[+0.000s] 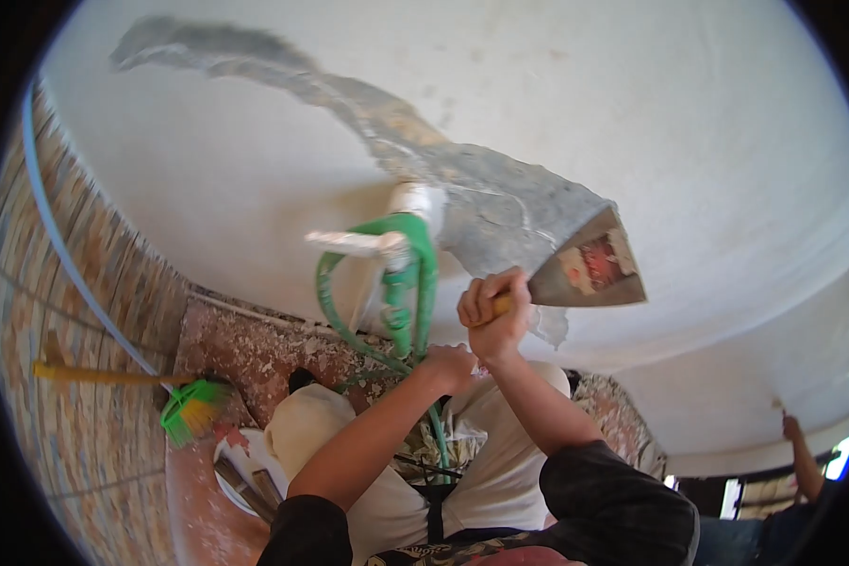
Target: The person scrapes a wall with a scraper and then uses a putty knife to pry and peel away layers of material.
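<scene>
My right hand (496, 313) grips the handle of a wide putty knife (587, 268), its broad blade lying over the edge of a grey patch on the wall (509, 208). The blade has a red label smeared with plaster. Just below, my left hand (449, 368) is closed near my right wrist; what it holds, if anything, is hidden. In front of my hands, a plaster-spattered pipe (411, 203) comes out of the wall, with a green hose (424, 283) looped about it and hanging down between my knees.
A green broom head (191, 411) with a yellow handle is at left by the stone-patterned wall (75, 311). A white bucket (241, 476) with tools stands beside my knee. Paint flakes litter the reddish floor (245, 344). Another person's arm (804, 462) reaches to the wall at far right.
</scene>
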The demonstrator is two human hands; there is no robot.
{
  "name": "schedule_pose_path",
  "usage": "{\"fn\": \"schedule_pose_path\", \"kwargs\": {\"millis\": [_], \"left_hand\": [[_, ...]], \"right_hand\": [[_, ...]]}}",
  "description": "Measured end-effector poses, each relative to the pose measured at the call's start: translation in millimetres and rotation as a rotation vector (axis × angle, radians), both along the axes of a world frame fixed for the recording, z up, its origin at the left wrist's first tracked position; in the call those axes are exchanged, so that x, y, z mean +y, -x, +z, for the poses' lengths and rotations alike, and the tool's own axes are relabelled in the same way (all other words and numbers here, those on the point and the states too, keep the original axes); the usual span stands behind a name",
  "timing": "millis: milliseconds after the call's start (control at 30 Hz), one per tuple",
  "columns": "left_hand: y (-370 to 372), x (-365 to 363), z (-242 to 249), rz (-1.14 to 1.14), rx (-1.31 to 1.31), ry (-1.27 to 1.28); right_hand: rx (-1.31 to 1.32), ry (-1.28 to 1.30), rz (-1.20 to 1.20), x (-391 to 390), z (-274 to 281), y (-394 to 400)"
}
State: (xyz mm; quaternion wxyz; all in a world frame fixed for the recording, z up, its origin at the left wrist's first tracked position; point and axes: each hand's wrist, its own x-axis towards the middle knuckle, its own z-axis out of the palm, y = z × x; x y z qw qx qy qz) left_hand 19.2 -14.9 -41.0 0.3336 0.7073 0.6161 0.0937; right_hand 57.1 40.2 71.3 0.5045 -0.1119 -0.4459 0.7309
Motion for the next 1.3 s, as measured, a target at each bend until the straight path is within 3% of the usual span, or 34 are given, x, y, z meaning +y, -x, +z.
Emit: {"fn": "schedule_pose_path", "kwargs": {"millis": [200,300,333,367,467,600,700,767,867,967,1067,1200,1300], "left_hand": [[-1.2,-0.3,12.7,-0.057,0.104,0.097],[-13.0,1.5,2.3,-0.086,0.046,0.13],[-13.2,3.5,-3.0,-0.082,0.037,0.005],[-15.4,1.6,-8.8,-0.07,0.024,-0.12],[-22.7,1.6,-24.7,-0.153,0.073,0.008],[-30.7,-6.5,-24.5,-0.156,0.124,0.097],[-29.8,-0.5,-47.9,-0.14,0.083,0.142],[-27.6,3.9,-55.1,-0.216,-0.013,-0.09],[-30.2,5.0,-62.8,-0.186,-0.044,-0.186],[-32.2,3.0,-54.5,-0.123,-0.101,-0.274],[-32.9,1.9,-34.2,-0.215,-0.091,-0.236],[-37.5,1.0,-30.9,-0.158,-0.079,-0.2],[-39.1,4.8,-26.3,-0.197,-0.065,-0.171]], "right_hand": [[-0.041,0.236,0.061,18.7,-42.4,-17.3],[-0.072,0.334,0.262,27.2,-39.7,-32.0],[-0.061,0.367,0.308,29.1,-26.9,-32.5],[-0.024,0.314,0.373,30.9,-15.9,-34.3],[-0.032,0.297,0.408,34.4,7.2,-38.2],[-0.182,0.312,0.372,39.9,-11.1,-48.6],[-0.127,0.339,0.425,35.3,21.2,-51.2],[-0.091,0.369,0.462,31.4,25.4,-50.3],[-0.162,0.351,0.424,28.5,1.1,-44.0],[-0.06,0.382,0.549,26.8,23.1,-43.3],[-0.068,0.404,0.564,23.3,10.5,-39.3],[-0.163,0.394,0.538,24.2,7.0,-41.6],[-0.053,0.391,0.59,24.5,20.3,-40.1]]}}
